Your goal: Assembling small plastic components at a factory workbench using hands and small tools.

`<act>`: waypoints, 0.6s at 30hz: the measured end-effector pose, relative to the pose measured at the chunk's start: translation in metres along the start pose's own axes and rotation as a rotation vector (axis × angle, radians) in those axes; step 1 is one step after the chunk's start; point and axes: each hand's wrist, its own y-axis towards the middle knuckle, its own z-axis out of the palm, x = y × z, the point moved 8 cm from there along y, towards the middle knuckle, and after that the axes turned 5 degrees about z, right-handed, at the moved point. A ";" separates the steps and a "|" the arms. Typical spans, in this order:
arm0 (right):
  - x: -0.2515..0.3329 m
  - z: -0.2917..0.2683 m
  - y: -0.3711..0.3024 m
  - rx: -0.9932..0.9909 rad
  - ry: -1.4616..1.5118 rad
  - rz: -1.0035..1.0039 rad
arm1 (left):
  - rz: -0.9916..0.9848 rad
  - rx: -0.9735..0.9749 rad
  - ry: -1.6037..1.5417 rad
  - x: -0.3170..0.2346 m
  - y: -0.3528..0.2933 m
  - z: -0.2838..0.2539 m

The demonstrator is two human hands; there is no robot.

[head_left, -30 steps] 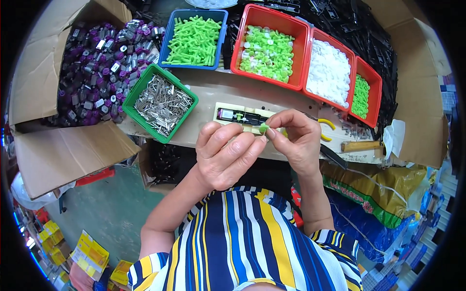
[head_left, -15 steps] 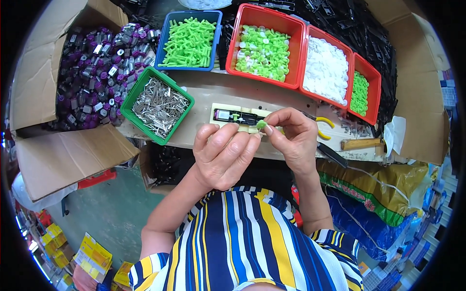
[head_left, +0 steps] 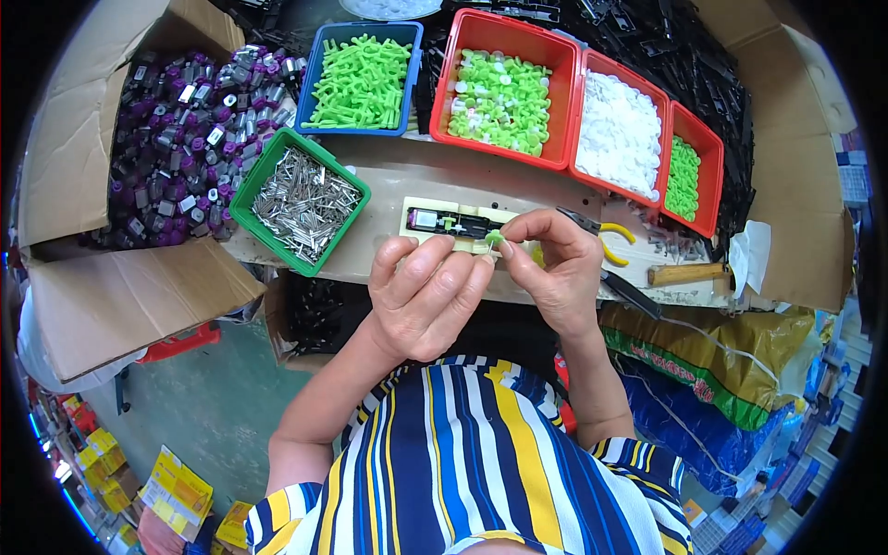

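Observation:
In front of my chest both hands meet at the fingertips. My right hand (head_left: 558, 268) pinches a small green round plastic wheel (head_left: 495, 239) between thumb and forefinger. My left hand (head_left: 427, 298) is closed, its fingertips on what looks like a thin metal pin (head_left: 491, 249) just under the wheel; its thumb is hidden. Beyond the fingers lies a cream-coloured holder (head_left: 415, 205), and a black mechanism with a silver motor (head_left: 426, 219) and green and white parts sits in it. My fingers cover part of the holder's near side.
A green bin (head_left: 242, 214) of metal pins stands left, beside a carton (head_left: 69, 157) of purple-capped motors. Behind are a blue bin (head_left: 305, 111) of green parts and red bins (head_left: 566, 111) of green and white parts. Yellow-handled pliers (head_left: 615, 242) and a wooden handle (head_left: 686, 274) lie right.
My right hand has shifted slightly left, and the green wheel has tilted and come closer to the left fingertips. More of the pliers now shows. My left hand has hardly moved.

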 end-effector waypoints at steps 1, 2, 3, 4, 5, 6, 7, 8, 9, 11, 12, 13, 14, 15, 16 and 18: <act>0.000 0.001 0.000 0.001 -0.001 0.000 | -0.017 0.021 -0.012 0.001 -0.001 0.000; -0.002 0.001 0.001 0.004 0.015 0.003 | -0.034 0.042 -0.025 0.002 -0.002 0.000; -0.003 0.002 0.001 0.007 0.031 0.006 | -0.035 0.041 -0.024 0.002 -0.002 0.000; -0.003 0.002 0.001 0.009 0.030 0.006 | -0.039 0.038 -0.026 0.002 -0.002 0.000; -0.003 0.003 0.002 0.013 0.042 0.001 | -0.043 0.034 -0.028 0.002 -0.003 -0.001; -0.003 0.004 0.002 0.017 0.054 -0.005 | -0.044 0.034 -0.027 0.003 -0.002 -0.002; -0.004 0.004 0.002 0.017 0.053 -0.004 | -0.040 0.028 -0.027 0.002 -0.002 -0.003; -0.005 0.004 0.003 0.021 0.055 0.009 | -0.036 0.022 -0.027 0.002 -0.002 -0.003; -0.007 0.004 0.004 0.024 0.056 0.022 | -0.036 0.022 -0.027 0.002 -0.002 -0.004; -0.007 0.005 0.004 0.030 0.062 0.030 | -0.034 0.026 -0.023 0.002 -0.002 -0.003; -0.008 0.006 0.004 0.035 0.068 0.039 | -0.034 0.026 -0.022 0.003 -0.002 -0.003; -0.008 0.005 0.004 0.034 0.068 0.039 | -0.036 0.029 -0.030 0.003 -0.002 -0.002; -0.009 0.005 0.004 0.035 0.090 0.049 | -0.039 0.032 -0.037 0.003 -0.002 -0.001; -0.010 0.005 0.004 0.034 0.113 0.058 | -0.038 0.033 -0.038 0.003 -0.003 -0.001; -0.010 0.005 0.004 0.033 0.114 0.058 | -0.042 0.033 -0.034 0.003 -0.003 -0.001; -0.010 0.004 0.004 0.035 0.094 0.053 | -0.044 0.034 -0.031 0.003 -0.003 0.000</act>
